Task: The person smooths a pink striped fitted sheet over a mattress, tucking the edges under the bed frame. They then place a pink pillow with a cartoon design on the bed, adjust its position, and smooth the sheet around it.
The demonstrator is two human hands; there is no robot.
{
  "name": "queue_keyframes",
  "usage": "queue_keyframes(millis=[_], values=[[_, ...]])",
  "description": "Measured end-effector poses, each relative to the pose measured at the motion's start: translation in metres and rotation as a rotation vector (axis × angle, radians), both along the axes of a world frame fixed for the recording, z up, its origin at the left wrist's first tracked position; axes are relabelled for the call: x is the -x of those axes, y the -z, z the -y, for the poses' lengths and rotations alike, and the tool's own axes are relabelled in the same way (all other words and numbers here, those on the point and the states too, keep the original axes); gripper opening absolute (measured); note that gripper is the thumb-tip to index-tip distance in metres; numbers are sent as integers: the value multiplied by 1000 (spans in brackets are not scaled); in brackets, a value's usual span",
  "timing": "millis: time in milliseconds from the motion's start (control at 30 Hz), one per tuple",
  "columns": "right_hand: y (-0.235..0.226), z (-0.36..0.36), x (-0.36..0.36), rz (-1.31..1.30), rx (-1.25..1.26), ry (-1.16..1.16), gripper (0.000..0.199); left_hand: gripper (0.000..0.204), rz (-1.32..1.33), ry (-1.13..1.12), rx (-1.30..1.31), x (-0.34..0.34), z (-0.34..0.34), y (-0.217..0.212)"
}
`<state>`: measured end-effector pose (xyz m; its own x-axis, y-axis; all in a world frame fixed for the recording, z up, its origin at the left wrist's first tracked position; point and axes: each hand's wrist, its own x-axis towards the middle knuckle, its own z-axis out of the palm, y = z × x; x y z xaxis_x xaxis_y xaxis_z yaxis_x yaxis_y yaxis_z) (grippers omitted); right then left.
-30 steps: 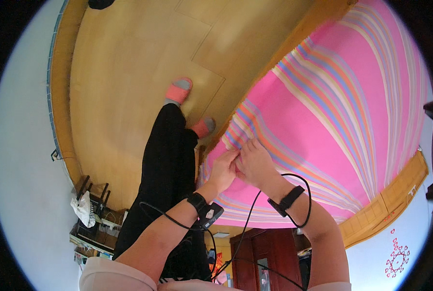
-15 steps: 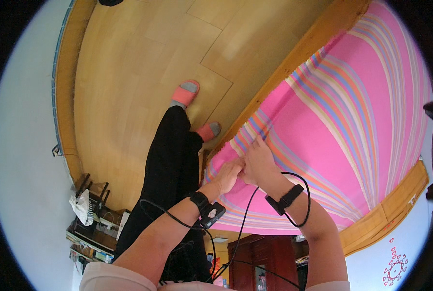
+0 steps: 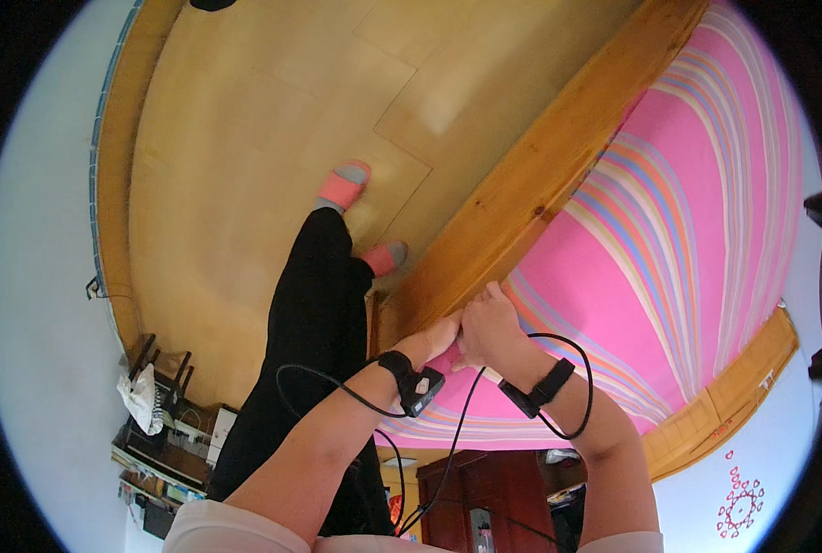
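A pink bedsheet (image 3: pixel 604 267) with orange, blue, cream and lilac stripes covers the bed. Along its near-left side runs a wooden bed rail (image 3: pixel 522 207), and the sheet's edge lies down against the inside of it. My right hand (image 3: pixel 492 323) is closed at that edge, knuckles up, its fingers curled onto the sheet. Right beside it, touching, my left hand (image 3: pixel 441 336) is closed at the sheet's corner next to the rail. Its fingertips are hidden behind the right hand. Each wrist wears a black strap with a small device and a cable.
My feet in pink slippers (image 3: pixel 345 186) stand on the wooden floor (image 3: pixel 273 120) left of the bed. A wooden headboard (image 3: pixel 724 396) closes the right end. A dark red cabinet (image 3: pixel 494 498) stands near the lower edge. Shelves with a white bag (image 3: pixel 142 401) are at lower left.
The sheet's striped edge, which lay over the rail, is now down inside it, baring the wood. Both hands have stayed close together at the edge, the right slightly lower.
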<state>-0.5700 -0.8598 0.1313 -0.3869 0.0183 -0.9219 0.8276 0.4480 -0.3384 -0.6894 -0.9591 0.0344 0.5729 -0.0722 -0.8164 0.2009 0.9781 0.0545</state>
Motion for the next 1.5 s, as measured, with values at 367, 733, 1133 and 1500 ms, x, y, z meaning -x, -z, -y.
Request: queue_keyframes(millis=[367,733,1133,1500], values=[[14,2,-7,82,21,-84,82,53,42,7,179,-12,-10,3],[19,-20,-23,122,43,-131,84,49,-114,51,-145,3,27,10],[15,61,-76,74,-1251,884,78,25,-465,277,-943,40,-79,-44],[-15,124,100,338,-669,1899,72,41,22,494,-1811,-78,-175,-95]])
